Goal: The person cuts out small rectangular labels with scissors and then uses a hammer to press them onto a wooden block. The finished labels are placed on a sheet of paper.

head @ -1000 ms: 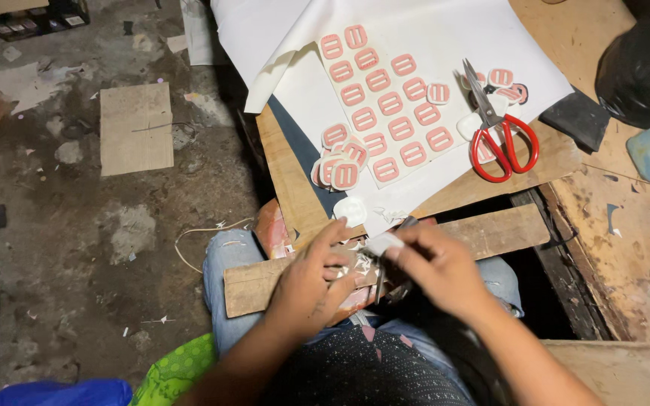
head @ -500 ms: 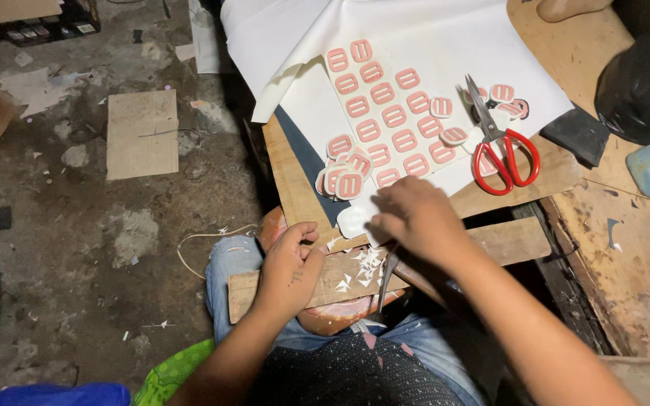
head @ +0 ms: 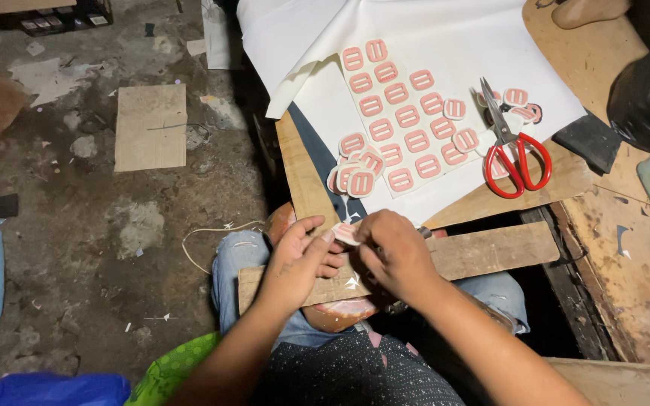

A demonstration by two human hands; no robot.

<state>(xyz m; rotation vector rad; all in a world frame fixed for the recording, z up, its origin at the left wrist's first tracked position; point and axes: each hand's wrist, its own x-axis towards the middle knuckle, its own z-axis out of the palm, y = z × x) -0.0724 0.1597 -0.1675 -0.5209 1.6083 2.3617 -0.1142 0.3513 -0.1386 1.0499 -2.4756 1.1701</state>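
Both hands meet over a wooden plank (head: 490, 252) that lies across the person's lap. The left hand (head: 299, 259) and the right hand (head: 393, 252) share one small pink-and-white buckle piece (head: 344, 233), which sits between them just above the plank's near edge. The left grip is narrow, thumb and fingertips pinched on the piece's left side; the right grip is likewise narrow, fingers curled in on the piece's right side, though the right fingertips are partly hidden behind the knuckles. Small white paper scraps (head: 353, 282) lie on the plank under the hands.

Farther from the person, on the counter (head: 611, 225), a white sheet (head: 430, 30) is spread toward the far edge. On it rows of pink buckle pieces (head: 404, 113) lie flat, close together but mostly apart. A loose heap of cut pieces (head: 355, 169) overlaps at the sheet's left near corner, just beyond the hands. Red-handled scissors (head: 517, 154) rest near the sheet's right edge, blades pointing away from the person, with a few more cut pieces touching them. A dark wedge-shaped block (head: 588, 139) lies just right of the scissors. On the floor to the left, well apart from the counter, lies a piece of cardboard (head: 152, 124).
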